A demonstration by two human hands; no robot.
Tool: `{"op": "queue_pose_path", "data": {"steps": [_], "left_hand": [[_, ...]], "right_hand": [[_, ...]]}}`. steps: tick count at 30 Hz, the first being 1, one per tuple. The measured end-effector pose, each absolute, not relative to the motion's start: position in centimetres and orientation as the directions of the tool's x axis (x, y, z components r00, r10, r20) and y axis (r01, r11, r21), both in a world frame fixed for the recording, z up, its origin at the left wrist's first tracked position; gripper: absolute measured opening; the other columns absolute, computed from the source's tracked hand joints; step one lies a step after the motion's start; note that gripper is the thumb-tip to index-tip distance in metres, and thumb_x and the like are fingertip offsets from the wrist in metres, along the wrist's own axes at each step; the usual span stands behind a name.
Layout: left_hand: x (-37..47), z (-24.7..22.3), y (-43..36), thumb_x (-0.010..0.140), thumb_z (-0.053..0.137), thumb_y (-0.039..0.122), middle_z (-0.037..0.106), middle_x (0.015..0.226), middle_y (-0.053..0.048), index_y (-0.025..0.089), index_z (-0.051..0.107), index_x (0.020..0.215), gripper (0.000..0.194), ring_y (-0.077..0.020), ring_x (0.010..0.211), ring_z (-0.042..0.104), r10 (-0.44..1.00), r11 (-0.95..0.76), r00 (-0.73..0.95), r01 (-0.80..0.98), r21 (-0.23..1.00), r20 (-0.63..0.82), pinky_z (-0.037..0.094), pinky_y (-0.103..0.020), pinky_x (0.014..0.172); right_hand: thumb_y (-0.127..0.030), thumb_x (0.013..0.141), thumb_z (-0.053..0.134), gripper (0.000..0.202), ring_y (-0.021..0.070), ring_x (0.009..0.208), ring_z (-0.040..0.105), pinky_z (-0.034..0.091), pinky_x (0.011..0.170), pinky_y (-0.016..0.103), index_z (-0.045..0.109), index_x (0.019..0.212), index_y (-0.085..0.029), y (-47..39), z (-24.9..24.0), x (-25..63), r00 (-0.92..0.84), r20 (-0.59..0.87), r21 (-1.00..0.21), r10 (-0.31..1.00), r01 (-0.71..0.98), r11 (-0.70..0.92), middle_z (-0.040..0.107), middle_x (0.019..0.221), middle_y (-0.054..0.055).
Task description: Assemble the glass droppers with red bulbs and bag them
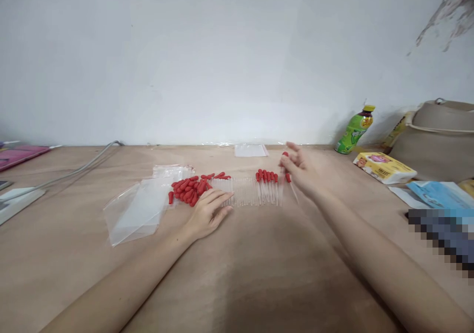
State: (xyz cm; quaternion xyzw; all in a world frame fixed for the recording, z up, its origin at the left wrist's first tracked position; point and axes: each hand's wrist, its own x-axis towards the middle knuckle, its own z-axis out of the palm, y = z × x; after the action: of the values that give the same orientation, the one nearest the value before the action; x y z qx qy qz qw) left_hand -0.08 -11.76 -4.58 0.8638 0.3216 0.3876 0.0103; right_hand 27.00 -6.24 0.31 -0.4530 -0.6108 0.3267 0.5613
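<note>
My left hand (209,213) lies with fingers stretched out over the left end of a row of clear glass tubes (246,192). Just beyond it is a heap of red rubber bulbs (187,190), partly hidden by the fingers. My right hand (298,170), raised at the right of the row, pinches a dropper by its red bulb (285,154); its glass part is faint and blurred. Several droppers with red bulbs (267,176) lie side by side at the row's right end. One more dropper (288,178) lies slanted below my right hand.
Clear plastic bags (138,212) lie left of the bulbs, and a small white bag (251,150) lies near the wall. On the right are a green bottle (351,131), a yellow tissue pack (385,167) and a beige bag (437,138). A grey cable (87,165) crosses the left side.
</note>
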Motion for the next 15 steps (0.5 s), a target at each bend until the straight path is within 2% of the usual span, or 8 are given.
{"op": "queue_pose_path", "data": {"steps": [1,3,6,9,15], "left_hand": [[-0.2,-4.6,-11.6,0.083,0.052,0.02,0.059,0.098,-0.008,0.019,0.052,0.116,0.033,-0.0179,0.092,0.053,0.578,-0.781,0.484,0.563,0.273,0.657,0.043,-0.036,0.083],[-0.2,-4.7,-11.5,0.083,0.051,0.021,0.059,0.098,-0.008,0.019,0.054,0.113,0.03,-0.0186,0.092,0.052,0.601,-0.763,0.477,0.582,0.282,0.642,0.043,-0.036,0.082],[-0.1,-4.7,-11.5,0.084,0.051,0.022,0.059,0.099,-0.008,0.019,0.055,0.112,0.028,-0.0193,0.092,0.052,0.61,-0.76,0.503,0.591,0.271,0.613,0.042,-0.037,0.082],[0.0,-4.8,-11.4,0.084,0.05,0.022,0.059,0.099,-0.008,0.019,0.056,0.111,0.028,-0.019,0.091,0.052,0.609,-0.764,0.527,0.59,0.262,0.593,0.042,-0.037,0.082],[-0.1,-4.7,-11.4,0.085,0.049,0.022,0.06,0.096,-0.008,0.019,0.058,0.109,0.026,-0.0187,0.09,0.053,0.618,-0.759,0.532,0.595,0.264,0.58,0.043,-0.036,0.081]], "right_hand": [[-0.037,0.075,0.055,0.052,0.0102,0.058,0.052,0.041,0.053,0.022,0.039,0.121,-0.017,-5.3,0.4,28.5,0.113,0.389,-0.9,0.914,0.257,0.352,0.055,0.07,-0.002],[-0.034,0.073,0.056,0.036,0.0097,0.054,0.049,0.038,0.051,0.021,0.052,0.102,-0.014,-3.5,-0.2,31.1,0.207,0.344,-0.858,0.916,0.464,0.218,0.055,0.063,-0.001],[-0.03,0.071,0.057,0.021,0.0096,0.05,0.049,0.036,0.049,0.021,0.057,0.086,-0.015,-1.9,-2.6,33.3,0.216,0.209,-0.7,0.954,0.714,-0.008,0.057,0.061,0.0],[-0.032,0.069,0.059,0.019,0.0104,0.051,0.051,0.035,0.049,0.021,0.06,0.081,-0.016,-1.3,-4.8,33.7,0.179,0.174,-0.66,0.968,0.751,-0.02,0.059,0.06,0.0],[-0.038,0.072,0.057,0.029,0.0126,0.061,0.057,0.038,0.056,0.022,0.062,0.089,-0.016,-1.3,-5.3,33.2,0.136,0.198,-0.628,0.971,0.778,0.018,0.063,0.066,0.002]]}}
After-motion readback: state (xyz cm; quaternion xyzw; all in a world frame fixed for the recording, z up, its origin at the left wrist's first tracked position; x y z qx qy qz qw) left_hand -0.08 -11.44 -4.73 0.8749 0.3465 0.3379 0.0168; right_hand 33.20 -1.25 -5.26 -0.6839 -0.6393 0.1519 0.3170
